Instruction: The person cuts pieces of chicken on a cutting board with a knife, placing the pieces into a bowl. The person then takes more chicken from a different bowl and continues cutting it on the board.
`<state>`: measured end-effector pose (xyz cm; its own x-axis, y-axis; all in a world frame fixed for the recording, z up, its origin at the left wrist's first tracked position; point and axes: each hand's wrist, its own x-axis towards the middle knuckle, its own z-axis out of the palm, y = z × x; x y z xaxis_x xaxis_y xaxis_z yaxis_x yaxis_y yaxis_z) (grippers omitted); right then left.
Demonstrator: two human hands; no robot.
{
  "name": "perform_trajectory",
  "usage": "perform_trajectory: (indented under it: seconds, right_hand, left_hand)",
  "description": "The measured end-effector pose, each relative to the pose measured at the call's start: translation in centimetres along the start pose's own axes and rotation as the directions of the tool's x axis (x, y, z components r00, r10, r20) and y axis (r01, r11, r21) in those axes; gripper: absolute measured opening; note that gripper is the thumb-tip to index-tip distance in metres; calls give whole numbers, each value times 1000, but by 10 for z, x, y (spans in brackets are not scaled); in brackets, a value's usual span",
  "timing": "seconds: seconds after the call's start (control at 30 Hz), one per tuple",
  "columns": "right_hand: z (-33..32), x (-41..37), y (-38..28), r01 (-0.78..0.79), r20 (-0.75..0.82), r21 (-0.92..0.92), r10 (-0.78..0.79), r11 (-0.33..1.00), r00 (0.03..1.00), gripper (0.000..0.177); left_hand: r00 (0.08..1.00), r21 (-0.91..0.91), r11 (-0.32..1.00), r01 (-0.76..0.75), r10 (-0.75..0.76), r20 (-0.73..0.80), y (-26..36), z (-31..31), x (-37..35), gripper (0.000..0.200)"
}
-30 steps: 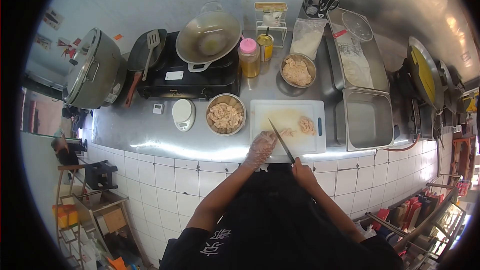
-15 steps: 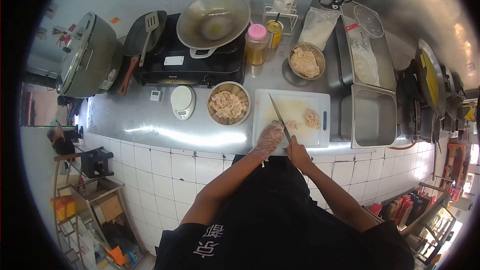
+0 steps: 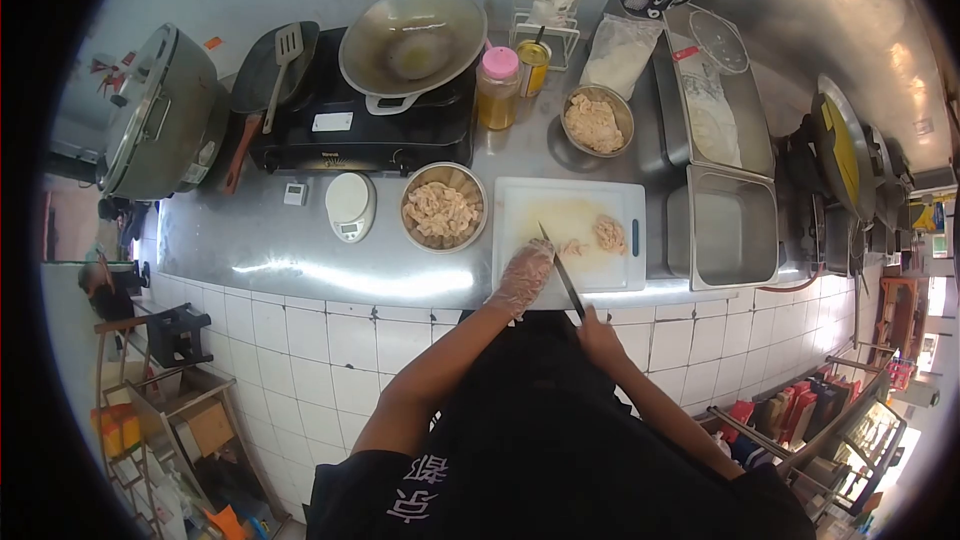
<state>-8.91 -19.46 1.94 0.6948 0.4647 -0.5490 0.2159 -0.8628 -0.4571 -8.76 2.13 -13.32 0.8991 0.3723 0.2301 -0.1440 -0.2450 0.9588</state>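
My right hand (image 3: 599, 338) is wrapped round the handle of a long knife (image 3: 566, 280), its blade slanting up and left over a white cutting board (image 3: 512, 202). In a clear plastic glove, my left hand (image 3: 525, 278) rests on the board just left of the blade, its fingers bent down over the edge of the meat; what is under them is hidden. Small pieces of raw meat (image 3: 571, 248) lie right of the blade, and a larger lump of meat (image 3: 609, 234) sits further right. A steel bowl (image 3: 409, 230) of cut meat stands left of the board.
Behind the board is a bowl (image 3: 625, 118) of meat. A scale (image 3: 350, 202) stands at the left, below a stove (image 3: 290, 150) with a wok (image 3: 420, 40). A jar (image 3: 497, 100) with a pink lid stands behind. Steel trays (image 3: 735, 240) are at the right.
The knife has been drawn back toward my body with my right hand, and its tip now lies close to my left fingertips. The whole view has shifted slightly.
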Motion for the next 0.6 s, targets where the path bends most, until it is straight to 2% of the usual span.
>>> perform_trajectory:
  seconds: [0.07, 0.1, 0.13, 0.23, 0.33, 0.4, 0.47, 0.57, 0.6]
  right_hand:
    - [6, -2, 22, 3, 28, -16, -3, 1000, 1000, 44]
    - [12, 3, 23, -6, 28, -11, 6, 1000, 1000, 44]
    - [17, 6, 23, -16, 25, -3, 16, 1000, 1000, 44]
    - [8, 71, -35, 93, -101, 37, -89, 995, 991, 39]
    - [1, 113, -63, 122, -145, 40, -116, 992, 983, 36]
    - [-4, 114, -64, 133, -180, 42, -123, 990, 976, 34]
    - [3, 101, -53, 159, -212, 55, -144, 986, 967, 31]
    - [-2, 57, -30, 140, -149, 70, -128, 988, 980, 32]
    - [-4, 45, -22, 106, -132, 52, -99, 993, 986, 32]
  left_hand:
    - [999, 67, 997, -34, 35, -18, -2, 1, 2, 17]
    - [983, 422, 887, -186, 162, 92, 33, -15, 8, 17]
    - [940, 694, 634, -340, 238, 243, 54, -26, 14, 17]
    - [905, 659, 711, -246, -76, 419, 42, -29, 13, 33]
    - [974, 309, 947, -92, 20, 227, 49, -32, 12, 20]
    - [966, 41, 994, 99, -106, 236, 43, -29, 13, 24]
    - [969, 312, 936, -163, 91, 231, 56, -36, 20, 23]
    - [901, 597, 786, -163, -128, 414, 64, -34, 43, 21]
    - [945, 594, 793, -131, -81, 317, 71, -32, 46, 21]
